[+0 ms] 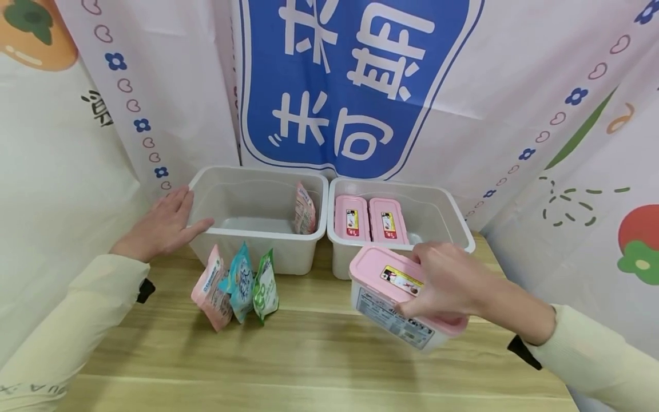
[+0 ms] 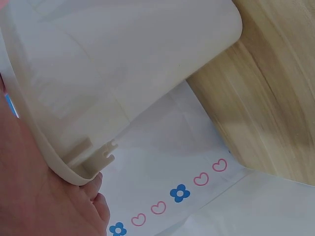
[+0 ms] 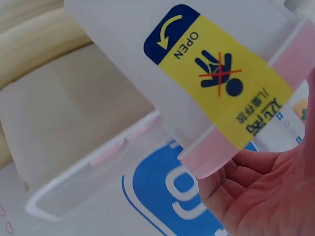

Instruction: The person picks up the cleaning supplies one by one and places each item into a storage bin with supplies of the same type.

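1. One pink-lidded tub (image 1: 383, 312) is gripped in my right hand (image 1: 448, 280): my thumb presses its near side and my fingers reach over to its far side.
2. I hold this tub tilted, its right end lower, at the near side of the right bin (image 1: 341, 264); whether it touches the bin I cannot tell. Its end bears a yellow sticker (image 3: 224, 81) with the word OPEN and a crossed-out figure.
3. My left hand (image 1: 163, 222) rests on the rim at the left end of the left bin (image 1: 288, 253), fingers relaxed, thumb spread apart from them over the near rim.
4. Just near of that bin, three packets stand side by side: a pink packet (image 1: 212, 289) at left, a blue packet (image 1: 239, 286) in the middle, a green packet (image 1: 266, 286) at right.
5. Another pink packet (image 1: 305, 213) leans upright inside the left bin, by its right wall.
6. Two more tubs (image 1: 352, 209) with pink lids sit together in the left part of the right bin.
7. Both bins stand side by side on a wooden table (image 1: 231, 366), with a printed cloth (image 1: 170, 46) behind, on the far side.
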Tool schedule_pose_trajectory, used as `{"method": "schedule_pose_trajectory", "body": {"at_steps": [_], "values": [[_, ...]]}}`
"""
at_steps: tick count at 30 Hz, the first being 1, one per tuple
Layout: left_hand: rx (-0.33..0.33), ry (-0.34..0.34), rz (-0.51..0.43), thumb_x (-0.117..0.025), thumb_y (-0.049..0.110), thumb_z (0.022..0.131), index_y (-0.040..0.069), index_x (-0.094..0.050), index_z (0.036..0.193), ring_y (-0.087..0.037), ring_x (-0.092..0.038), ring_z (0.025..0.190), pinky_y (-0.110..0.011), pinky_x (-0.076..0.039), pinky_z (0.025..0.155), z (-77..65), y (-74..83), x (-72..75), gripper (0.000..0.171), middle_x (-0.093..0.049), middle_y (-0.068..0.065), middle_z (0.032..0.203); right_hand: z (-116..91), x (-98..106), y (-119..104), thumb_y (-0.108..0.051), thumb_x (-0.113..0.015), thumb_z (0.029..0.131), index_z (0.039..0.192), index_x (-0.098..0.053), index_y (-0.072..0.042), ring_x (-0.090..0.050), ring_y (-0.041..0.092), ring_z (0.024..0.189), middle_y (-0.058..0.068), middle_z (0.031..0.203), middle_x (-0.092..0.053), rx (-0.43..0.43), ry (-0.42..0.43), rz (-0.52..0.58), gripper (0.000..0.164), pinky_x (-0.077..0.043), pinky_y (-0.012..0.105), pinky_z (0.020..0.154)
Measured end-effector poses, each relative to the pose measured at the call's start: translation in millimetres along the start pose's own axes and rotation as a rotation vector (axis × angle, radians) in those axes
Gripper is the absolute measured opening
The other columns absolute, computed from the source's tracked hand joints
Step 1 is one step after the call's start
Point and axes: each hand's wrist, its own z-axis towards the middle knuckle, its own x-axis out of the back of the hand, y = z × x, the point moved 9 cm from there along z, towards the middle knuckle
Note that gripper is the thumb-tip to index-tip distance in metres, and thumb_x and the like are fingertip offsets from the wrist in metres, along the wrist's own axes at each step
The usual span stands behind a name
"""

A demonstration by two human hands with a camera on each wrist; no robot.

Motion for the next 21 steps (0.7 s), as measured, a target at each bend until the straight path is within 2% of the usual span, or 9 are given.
{"method": "schedule_pose_trajectory", "body": {"at_steps": [5, 14, 21], "values": [[-0.012, 0.010, 0.000, -0.037, 0.061, 0.108, -0.014, -0.003, 0.163, -0.059, -0.008, 0.157, -0.071, -0.009, 0.129, 1.0, 3.7, 2.3, 0.099, -0.003, -0.040, 0.170, -4, 24, 8, -0.057, -0.089, 0.064, 0.092, -0.068, -0.009, -0.056, 0.009, 0.060, -0.003, 0.075, -0.063, -0.049, 0.017, 0.000, 0.059, -0.045, 0.024, 0.048], [-0.013, 0.013, -0.002, -0.037, 0.061, 0.108, -0.012, -0.001, 0.164, -0.059, -0.008, 0.158, -0.071, -0.009, 0.129, 0.9, 4.1, 2.0, 0.099, -0.002, -0.039, 0.171, 0, 52, 19, -0.056, -0.089, 0.073, 0.097, -0.072, -0.005, -0.062, 0.010, 0.055, 0.002, 0.077, -0.071, -0.116, -0.018, 0.049, 0.059, -0.049, 0.022, 0.045], [-0.010, 0.012, -0.003, -0.037, 0.062, 0.108, -0.012, 0.000, 0.163, -0.059, -0.007, 0.158, -0.071, -0.008, 0.129, 0.6, 3.2, 1.6, 0.099, -0.001, -0.039, 0.171, 8, 69, 30, -0.061, -0.086, 0.076, 0.099, -0.071, -0.002, -0.063, 0.013, 0.055, 0.005, 0.076, -0.071, -0.158, -0.011, -0.001, 0.065, -0.050, 0.024, 0.045]]}}
